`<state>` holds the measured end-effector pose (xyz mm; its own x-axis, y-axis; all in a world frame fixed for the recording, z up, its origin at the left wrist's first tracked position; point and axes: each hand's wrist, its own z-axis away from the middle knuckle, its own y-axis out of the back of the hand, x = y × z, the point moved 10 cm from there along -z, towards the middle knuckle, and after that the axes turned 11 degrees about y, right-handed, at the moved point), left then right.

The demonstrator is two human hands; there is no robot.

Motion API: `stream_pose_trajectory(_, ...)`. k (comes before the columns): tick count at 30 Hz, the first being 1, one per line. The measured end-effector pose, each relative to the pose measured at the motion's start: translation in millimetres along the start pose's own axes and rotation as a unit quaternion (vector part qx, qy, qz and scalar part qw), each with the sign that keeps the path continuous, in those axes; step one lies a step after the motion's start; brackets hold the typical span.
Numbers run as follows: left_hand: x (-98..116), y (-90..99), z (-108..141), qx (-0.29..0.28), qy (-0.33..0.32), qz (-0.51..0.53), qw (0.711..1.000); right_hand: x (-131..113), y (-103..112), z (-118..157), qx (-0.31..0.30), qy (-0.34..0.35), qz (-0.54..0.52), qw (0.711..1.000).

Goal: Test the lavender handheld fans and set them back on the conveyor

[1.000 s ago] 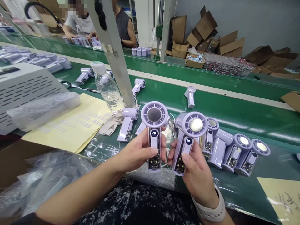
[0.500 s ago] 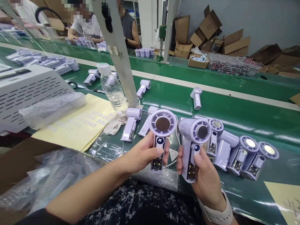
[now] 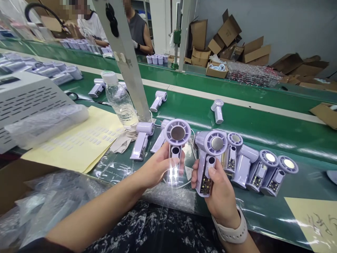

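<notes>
My left hand (image 3: pixel 160 165) is wrapped round the handle of a purple handheld fan (image 3: pixel 177 132), its thumb across the front. Bright light shows on that handle, below a dark round display. A second purple fan (image 3: pixel 212 143) is held upright in my right hand (image 3: pixel 219 186), the thumb beside its dark display and above an open circuit board. The two fans are apart, both with their round heads facing me. Just right of my right hand, several more fans (image 3: pixel 271 172) stand or lean in a cluster. Left of my left hand lies another fan (image 3: pixel 142 140).
A water bottle (image 3: pixel 119 102) stands by a metal post (image 3: pixel 129 66). Yellow sheets (image 3: pixel 76 140), bubble wrap (image 3: pixel 47 123) and a vented grey box (image 3: pixel 28 98) are at left. Two fans lie on the green belt (image 3: pixel 184 105). People work across it.
The numbers 20 on both fans' displays have gone dark. Bright light now shows on the left fan's handle. The view has shifted slightly, and both hands still hold their fans.
</notes>
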<state>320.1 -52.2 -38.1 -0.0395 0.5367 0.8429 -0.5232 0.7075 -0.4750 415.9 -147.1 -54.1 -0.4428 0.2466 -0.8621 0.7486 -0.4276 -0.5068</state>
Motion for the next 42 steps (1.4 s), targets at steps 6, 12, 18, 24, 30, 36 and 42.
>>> stream_pose_trajectory(6,0,0.3,1,-0.003,0.002,-0.029,1.0,-5,2,-2,-0.005,0.021,0.032,0.999)
stream_pose_trajectory(12,-2,10.0,-1,0.085,0.009,-0.067,0.994,2,5,-3,0.023,-0.009,-0.04,0.999)
stream_pose_trajectory(18,-5,1.9,2,0.053,0.02,-0.05,0.997,0,-1,-1,0.008,-0.012,-0.042,0.999)
stream_pose_trajectory(24,9,-13.3,16,-0.008,0.004,-0.04,0.999,-17,7,4,0.069,0.024,-0.034,0.997)
stream_pose_trajectory(30,3,-18.5,2,-0.037,0.067,0.075,0.994,-14,-2,1,0.078,-0.054,-0.1,0.99)
stream_pose_trajectory(36,-9,-24.6,-16,-0.033,0.128,0.121,0.984,-24,-3,2,0.101,-0.081,-0.128,0.983)
stream_pose_trajectory(42,11,-42.7,-15,-0.086,0.069,0.098,0.989,-49,-8,2,0.056,0.002,-0.114,0.992)
